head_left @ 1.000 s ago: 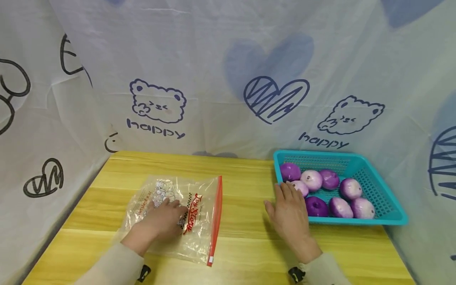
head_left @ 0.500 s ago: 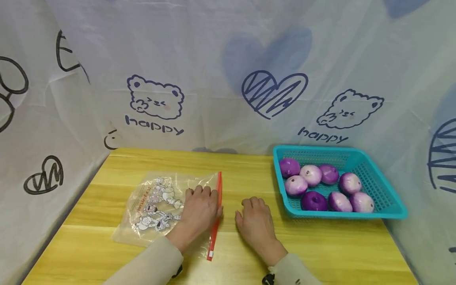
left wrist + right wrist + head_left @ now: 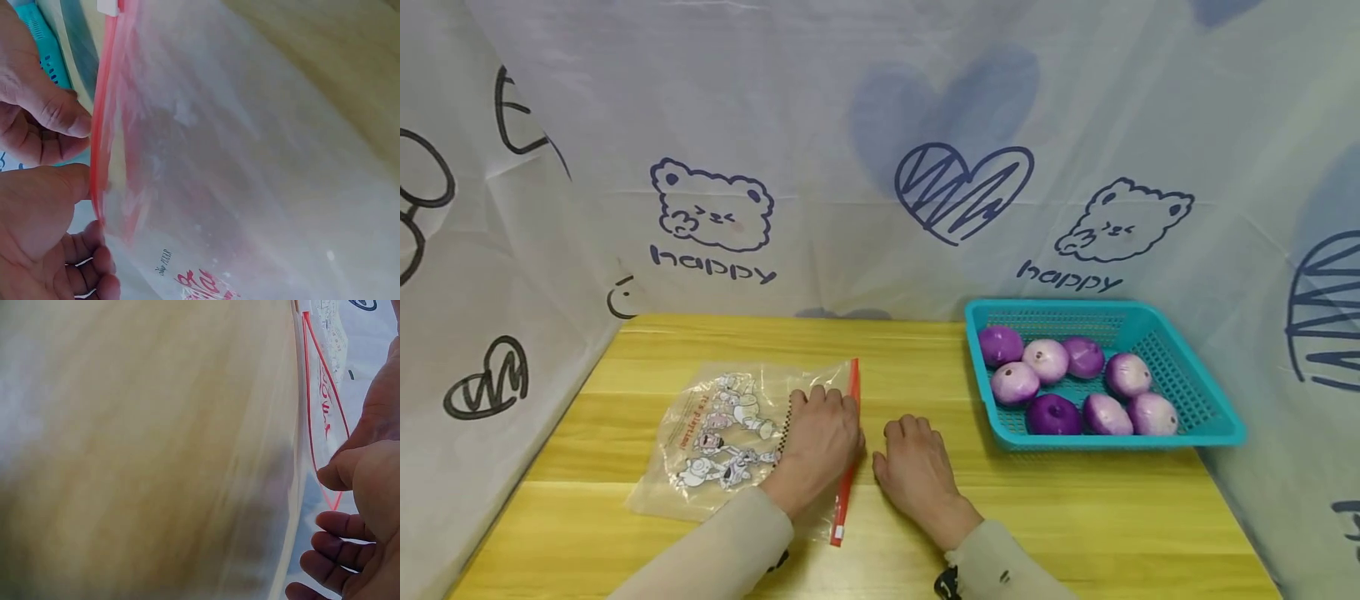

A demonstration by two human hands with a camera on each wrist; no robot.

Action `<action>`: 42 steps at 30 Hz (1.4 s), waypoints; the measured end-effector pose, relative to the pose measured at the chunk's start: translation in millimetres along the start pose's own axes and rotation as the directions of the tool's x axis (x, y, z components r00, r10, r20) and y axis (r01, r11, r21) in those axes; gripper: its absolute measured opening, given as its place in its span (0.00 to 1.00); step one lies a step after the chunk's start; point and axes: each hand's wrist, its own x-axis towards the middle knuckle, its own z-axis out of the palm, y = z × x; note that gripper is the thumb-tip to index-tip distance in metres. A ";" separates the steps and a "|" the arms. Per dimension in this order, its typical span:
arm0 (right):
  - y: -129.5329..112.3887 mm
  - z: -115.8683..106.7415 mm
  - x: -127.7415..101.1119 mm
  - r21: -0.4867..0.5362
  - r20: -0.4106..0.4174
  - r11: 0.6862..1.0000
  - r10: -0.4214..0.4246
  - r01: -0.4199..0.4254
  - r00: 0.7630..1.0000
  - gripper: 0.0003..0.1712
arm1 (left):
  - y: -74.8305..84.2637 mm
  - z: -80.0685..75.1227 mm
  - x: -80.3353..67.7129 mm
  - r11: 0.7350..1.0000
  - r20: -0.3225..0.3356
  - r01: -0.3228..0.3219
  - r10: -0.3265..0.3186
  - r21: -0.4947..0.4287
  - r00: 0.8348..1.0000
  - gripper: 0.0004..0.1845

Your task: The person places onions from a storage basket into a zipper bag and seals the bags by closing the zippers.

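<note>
1. My left hand (image 3: 820, 433) is on the clear zip bag (image 3: 737, 433), lower centre of the head view, fingers curled over its red zip strip (image 3: 847, 450); in the left wrist view my thumb (image 3: 44, 194) presses right against that strip, so I'm holding the bag by its edge.
2. Compared with half a second ago, this hand has barely moved: same spot on the strip, the bag lying flat in the same place on the wooden table (image 3: 1075, 517).
3. My right hand (image 3: 913, 467) sits just right of the strip, knuckles up, fingers bent down toward the table. It has slid a little left since the earlier frame and is now close beside my left hand.
4. In the right wrist view the thumb and fingers of that hand are curled near the bag's red-edged mouth; whether they actually grip the plastic, I cannot tell.
5. A second ago the right hand was over at the basket; now it is well apart from it.
6. The teal basket (image 3: 1210, 417) stands at the right of the frame, with purple and pale onions (image 3: 1052, 412) lying inside it.
7. A white printed curtain (image 3: 850, 125) fills the top of the frame.
</note>
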 end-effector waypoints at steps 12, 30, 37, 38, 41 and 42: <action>-0.5 -0.4 2.3 0.008 -0.043 1.000 0.014 -0.014 0.999 0.17 | -5.4 -13.9 8.2 0.994 0.021 0.081 -0.080 -0.076 0.997 0.14; -3.6 -35.6 43.7 0.051 -0.221 0.991 0.129 -0.120 0.967 0.13 | -28.0 -113.4 4.5 0.959 -0.225 0.125 -0.184 -0.254 0.957 0.15; 9.1 -46.3 46.4 -0.085 -0.120 0.992 0.079 -0.090 0.990 0.12 | -46.2 -141.0 7.2 0.956 -0.306 0.142 -0.220 -0.258 0.926 0.16; 8.7 -47.2 45.2 -0.083 -0.115 0.994 0.057 -0.066 0.992 0.12 | -46.7 -139.7 7.3 0.964 -0.284 0.132 -0.197 -0.233 0.938 0.16; 5.6 -49.6 42.2 -0.073 -0.123 0.997 -0.027 0.019 0.992 0.12 | -44.4 -133.3 6.4 0.981 -0.187 0.095 -0.126 -0.167 0.974 0.16; 4.5 -50.4 41.6 -0.072 -0.132 0.996 -0.054 0.045 0.990 0.11 | -43.2 -131.2 6.2 0.985 -0.152 0.087 -0.110 -0.152 0.982 0.17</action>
